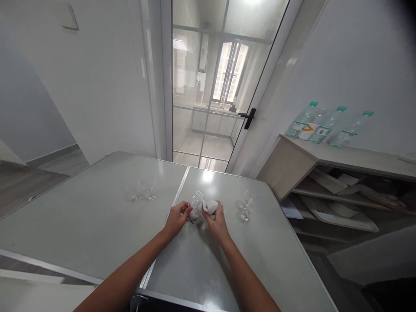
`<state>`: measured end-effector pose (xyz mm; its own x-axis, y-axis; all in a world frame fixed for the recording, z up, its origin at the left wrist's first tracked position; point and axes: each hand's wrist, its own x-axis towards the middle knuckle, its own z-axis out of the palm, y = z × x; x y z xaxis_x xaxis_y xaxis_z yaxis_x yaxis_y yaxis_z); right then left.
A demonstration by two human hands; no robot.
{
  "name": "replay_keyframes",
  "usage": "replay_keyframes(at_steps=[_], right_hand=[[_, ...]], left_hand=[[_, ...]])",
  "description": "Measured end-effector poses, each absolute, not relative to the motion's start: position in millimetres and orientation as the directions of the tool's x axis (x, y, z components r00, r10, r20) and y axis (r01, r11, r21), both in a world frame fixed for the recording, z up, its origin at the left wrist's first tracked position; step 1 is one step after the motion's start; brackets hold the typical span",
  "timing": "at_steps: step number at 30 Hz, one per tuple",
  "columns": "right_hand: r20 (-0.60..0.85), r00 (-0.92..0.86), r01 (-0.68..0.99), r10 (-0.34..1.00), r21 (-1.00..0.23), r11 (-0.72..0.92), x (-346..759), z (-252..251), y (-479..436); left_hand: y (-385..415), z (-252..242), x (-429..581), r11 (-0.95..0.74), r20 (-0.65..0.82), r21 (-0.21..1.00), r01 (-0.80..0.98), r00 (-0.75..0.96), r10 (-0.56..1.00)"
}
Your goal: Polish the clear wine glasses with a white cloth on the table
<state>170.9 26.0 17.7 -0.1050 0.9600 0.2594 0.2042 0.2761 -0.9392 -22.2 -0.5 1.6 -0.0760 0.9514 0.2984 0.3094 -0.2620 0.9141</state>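
Over the middle of the grey table (107, 229), my left hand (177, 219) has its fingers closed at the side of a clear drinking glass (196, 197). The glass is partly hidden by a white cloth (211, 206) and by my fingers. My right hand (217, 222) grips the bunched cloth against the glass. Right of my hands is a group of clear glassware (244, 212), and more clear glassware (143, 196) is on the left half of the table. Their exact shapes are hard to make out.
A metal seam (182, 186) divides the tabletop. Beyond the table is a glass-paned door (199, 125) with a black handle (249, 118). To the right, a wooden shelf unit (292, 160) holds papers and trays; clear bottles (325, 128) with green caps stand on top.
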Motion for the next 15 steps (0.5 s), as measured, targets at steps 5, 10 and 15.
replay_keyframes(at_steps=[5,10,15], right_hand=[[0.286,-0.133,0.328,0.949,-0.891,0.314,178.4,15.6,30.2],[0.325,-0.075,0.419,0.943,-0.847,0.325,182.2,19.5,31.5],[0.560,0.147,0.501,0.815,-0.753,0.427,188.6,38.7,29.5]], left_hand=[[0.4,-0.6,-22.3,-0.246,0.282,0.913,0.324,-0.068,0.957],[1.9,-2.8,-24.1,-0.250,0.292,0.917,0.310,-0.098,0.951],[0.4,-0.2,-24.1,-0.258,0.303,0.911,0.321,-0.100,0.948]])
